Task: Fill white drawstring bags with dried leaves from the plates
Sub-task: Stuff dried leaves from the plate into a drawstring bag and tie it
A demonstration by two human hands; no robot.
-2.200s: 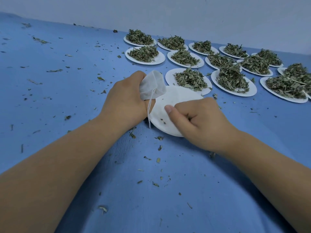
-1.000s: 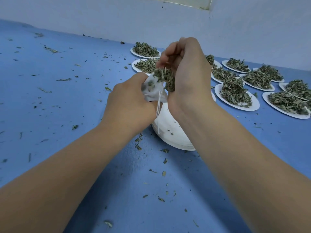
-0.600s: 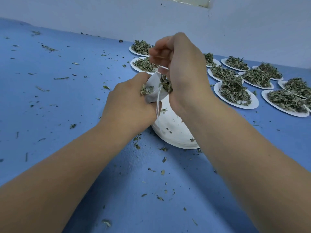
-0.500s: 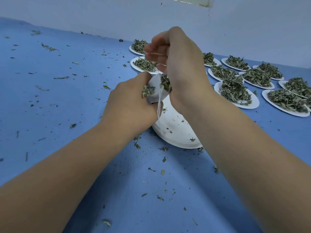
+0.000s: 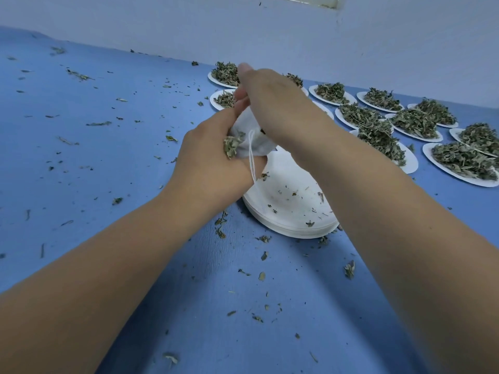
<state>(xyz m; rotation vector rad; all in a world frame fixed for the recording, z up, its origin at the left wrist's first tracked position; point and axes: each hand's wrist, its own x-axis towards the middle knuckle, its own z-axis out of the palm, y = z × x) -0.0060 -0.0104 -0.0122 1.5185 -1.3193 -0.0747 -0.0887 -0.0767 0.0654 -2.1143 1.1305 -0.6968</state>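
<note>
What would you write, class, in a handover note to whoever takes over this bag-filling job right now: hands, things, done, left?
Left hand grips the small white drawstring bag, a leaf clump caught beside it.
Right hand: fingers curled at the bag's mouth; what they hold is hidden.
Stack of white paper plates under the hands: only crumbs.
Left: close the bag by its white string, then bag the heaped plates of dried green leaves far right.

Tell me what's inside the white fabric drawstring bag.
Contents hidden: the right hand covers the mouth of the bag. A tuft of dried green leaves shows at its edge, against the left hand holding it.
</note>
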